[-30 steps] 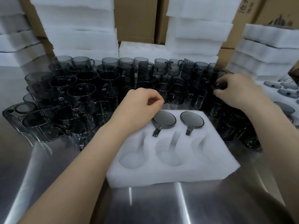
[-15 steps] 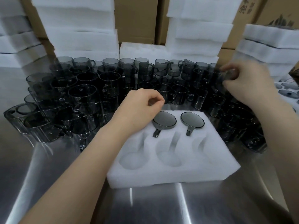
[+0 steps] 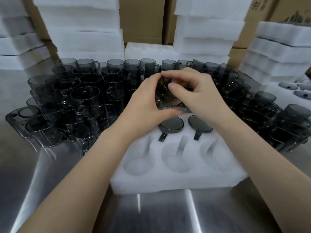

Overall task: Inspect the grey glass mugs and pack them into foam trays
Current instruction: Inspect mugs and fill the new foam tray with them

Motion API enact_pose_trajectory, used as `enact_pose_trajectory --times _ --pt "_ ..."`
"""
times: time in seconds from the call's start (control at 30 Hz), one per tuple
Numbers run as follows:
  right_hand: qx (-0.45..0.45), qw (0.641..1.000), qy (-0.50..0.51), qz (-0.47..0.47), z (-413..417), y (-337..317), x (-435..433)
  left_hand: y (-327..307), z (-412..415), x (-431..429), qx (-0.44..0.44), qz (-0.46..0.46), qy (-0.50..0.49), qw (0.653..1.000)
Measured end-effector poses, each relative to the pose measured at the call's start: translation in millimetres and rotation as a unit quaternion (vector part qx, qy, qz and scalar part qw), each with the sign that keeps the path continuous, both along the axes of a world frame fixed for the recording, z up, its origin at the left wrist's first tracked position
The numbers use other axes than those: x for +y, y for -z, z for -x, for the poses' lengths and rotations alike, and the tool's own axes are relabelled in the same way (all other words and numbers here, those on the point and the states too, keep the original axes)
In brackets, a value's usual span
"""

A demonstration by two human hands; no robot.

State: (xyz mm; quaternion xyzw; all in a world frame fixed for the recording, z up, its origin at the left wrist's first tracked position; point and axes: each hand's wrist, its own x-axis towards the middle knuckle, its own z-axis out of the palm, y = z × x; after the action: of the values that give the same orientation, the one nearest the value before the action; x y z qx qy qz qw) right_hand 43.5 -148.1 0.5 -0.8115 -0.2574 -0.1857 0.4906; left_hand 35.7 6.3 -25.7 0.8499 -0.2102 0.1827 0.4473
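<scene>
cardboard boxes (image 3: 141, 17) behind a seemingly steel table (image 3: 159, 216).

Both hands, left hand (image 3: 144, 105) and right hand (image 3: 200, 96), grip one grey glass mug (image 3: 164, 96) above the foam tray (image 3: 178, 180), two packed mugs (image 3: 171, 126) inverted in its far pockets, loose mugs (image 3: 80, 98) crowding the steel table (image 3: 151, 214).

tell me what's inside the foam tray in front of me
Two mugs fill two back slots; three front slots are empty. The left hand, holding another mug with the right hand, covers the back-left corner, so any slot there is hidden.
</scene>
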Motion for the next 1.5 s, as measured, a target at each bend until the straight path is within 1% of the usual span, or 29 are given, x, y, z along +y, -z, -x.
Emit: enact_pose_trajectory --times 0.07,0.13,0.2,0.27,0.33,0.4,0.53,0.73,0.8,0.93,1.07,1.17,1.27,1.3,1.37,1.5 --pt "0.001 1.0 -0.013 -0.001 0.1 2.8 -1.5 0.2 -1.1 -0.1 -0.008 0.01 -0.02 1.0" --pt "0.023 0.999 -0.029 -0.014 0.4 4.1 -4.3 0.4 -2.1 1.4 -0.006 0.023 -0.034 0.999" --pt "0.046 0.998 -0.032 -0.003 -1.1 4.4 -8.7 0.4 -2.5 2.2 -0.001 0.022 -0.035 0.999" --pt "0.092 0.994 -0.053 -0.005 -3.6 5.2 -11.4 0.0 -1.3 1.6 0.0 0.005 -0.028 1.0" --pt "0.147 0.985 -0.085 -0.04 -5.5 7.7 -11.7 -1.0 -0.2 0.9 0.001 0.0 -0.02 1.0" --pt "0.183 0.976 -0.103 -0.065 -7.6 10.2 -12.0 -1.8 0.1 1.3 -0.001 0.001 -0.016 1.0" --pt "0.186 0.973 -0.117 -0.063 -10.0 13.3 -12.8 -1.6 0.3 2.2 -0.008 -0.008 -0.015 1.0" --pt "0.189 0.975 -0.065 -0.093 -8.3 13.3 -10.8 -0.8 2.4 1.1 -0.033 -0.02 0.012 0.999" --pt "0.194 0.972 -0.058 -0.122 -8.5 13.4 -10.0 -0.7 3.1 0.7 -0.045 -0.019 0.025 0.998" --pt "0.226 0.952 -0.085 -0.19 -10.3 11.1 -11.1 -0.8 2.6 1.8 -0.061 -0.007 0.046 0.997" --pt "0.276 0.92 -0.127 -0.246 -13.9 9.2 -12.3 0.2 -0.4 2.4 -0.047 0.042 0.038 0.997" --pt "0.31 0.889 -0.189 -0.28 -16.7 9.8 -13.1 1.0 -3.1 3.3 -0.038 0.09 0.025 0.995" --pt "0.324 0.865 -0.259 -0.282 -18.2 11.4 -16.5 0.6 -4.9 4.3 -0.022 0.122 0.018 0.992" --pt "0.322 0.863 -0.273 -0.276 -18.4 12.0 -17.2 0.6 -5.7 4.5 -0.015 0.126 0.014 0.992" --pt "0.309 0.873 -0.272 -0.261 -18.9 13.8 -16.2 0.5 -7.0 5.0 -0.001 0.125 0.004 0.992" --pt "0.278 0.91 -0.193 -0.239 -20.6 15.3 -7.9 1.9 -8.1 5.7 0.004 0.094 -0.016 0.995"
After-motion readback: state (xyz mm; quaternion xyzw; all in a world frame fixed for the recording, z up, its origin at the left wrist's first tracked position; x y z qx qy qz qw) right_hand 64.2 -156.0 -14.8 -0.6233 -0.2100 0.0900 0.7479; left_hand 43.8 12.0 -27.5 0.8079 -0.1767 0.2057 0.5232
